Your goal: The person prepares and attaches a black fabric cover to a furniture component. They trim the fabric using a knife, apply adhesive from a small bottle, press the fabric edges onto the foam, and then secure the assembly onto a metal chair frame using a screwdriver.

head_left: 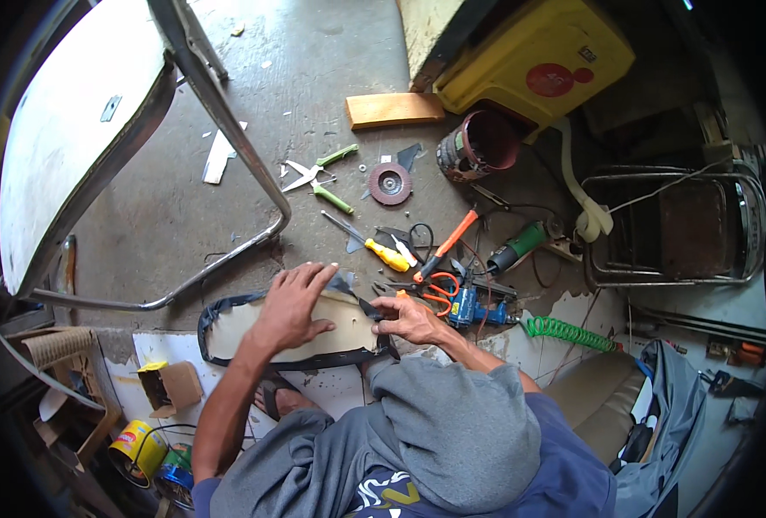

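Observation:
An oblong board with black fabric wrapped round its edges (241, 332), pale face up, lies across the lower middle. My left hand (299, 306) rests on it, fingers apart and reaching toward the far edge. My right hand (404, 319) grips the black fabric (370, 309) at the board's right end. Just beyond lie a blue power tool (462, 306), orange-handled pliers (435, 285), a yellow screwdriver (387, 255) and a green angle grinder (515, 249).
A metal chair frame (227, 250) fills the left. Green-handled shears (335, 198), a flap disc (390, 184), a wooden block (391, 110), a bucket (478, 147) and a yellow plastic seat (529, 60) are farther forward. A folded chair (685, 224) and green coiled hose (564, 332) are right; cardboard box (178, 384) lower left.

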`<state>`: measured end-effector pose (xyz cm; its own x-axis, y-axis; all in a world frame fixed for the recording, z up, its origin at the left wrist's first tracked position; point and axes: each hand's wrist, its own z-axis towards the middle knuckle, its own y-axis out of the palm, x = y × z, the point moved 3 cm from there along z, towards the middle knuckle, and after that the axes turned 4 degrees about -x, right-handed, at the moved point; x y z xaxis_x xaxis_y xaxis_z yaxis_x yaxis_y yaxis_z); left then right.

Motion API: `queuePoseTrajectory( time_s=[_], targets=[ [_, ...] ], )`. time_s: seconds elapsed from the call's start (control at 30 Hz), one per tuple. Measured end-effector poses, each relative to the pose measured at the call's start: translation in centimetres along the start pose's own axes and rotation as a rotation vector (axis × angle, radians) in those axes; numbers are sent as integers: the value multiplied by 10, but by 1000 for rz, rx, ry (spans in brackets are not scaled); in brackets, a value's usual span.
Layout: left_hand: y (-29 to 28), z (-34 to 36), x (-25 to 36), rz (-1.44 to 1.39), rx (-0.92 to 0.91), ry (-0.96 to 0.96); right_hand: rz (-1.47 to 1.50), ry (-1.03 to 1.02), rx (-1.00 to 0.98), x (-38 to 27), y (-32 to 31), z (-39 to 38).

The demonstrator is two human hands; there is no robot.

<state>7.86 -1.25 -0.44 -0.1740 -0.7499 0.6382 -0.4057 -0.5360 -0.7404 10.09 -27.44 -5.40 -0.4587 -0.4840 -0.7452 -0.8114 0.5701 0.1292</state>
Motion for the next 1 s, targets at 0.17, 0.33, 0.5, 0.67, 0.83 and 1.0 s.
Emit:
queuePoseTrajectory(
  time_s=[0.17, 0.33, 0.5, 0.67, 0.83, 1.0],
  targets=[
    [-17, 31, -25, -148, -434, -111, 60, -135, -118, -16, -14, 1],
    [-32, 28, -58, -476, -555, -193, -68, -102, -166, -46, -24, -10],
    [-18, 5, -68, -778, -546, -388, 103, -40, -160, -24, -36, 6],
    [5, -12, -76, -1017, -310, -519, -52, -88, -77, -55, -24, 21],
    [34, -14, -82, -1008, -201, -498, -268, -45, 126, -60, -12, 51],
    [39, -23, -81, -934, -49, -525, -132, -32, 190, -47, -8, 70]
  ],
)
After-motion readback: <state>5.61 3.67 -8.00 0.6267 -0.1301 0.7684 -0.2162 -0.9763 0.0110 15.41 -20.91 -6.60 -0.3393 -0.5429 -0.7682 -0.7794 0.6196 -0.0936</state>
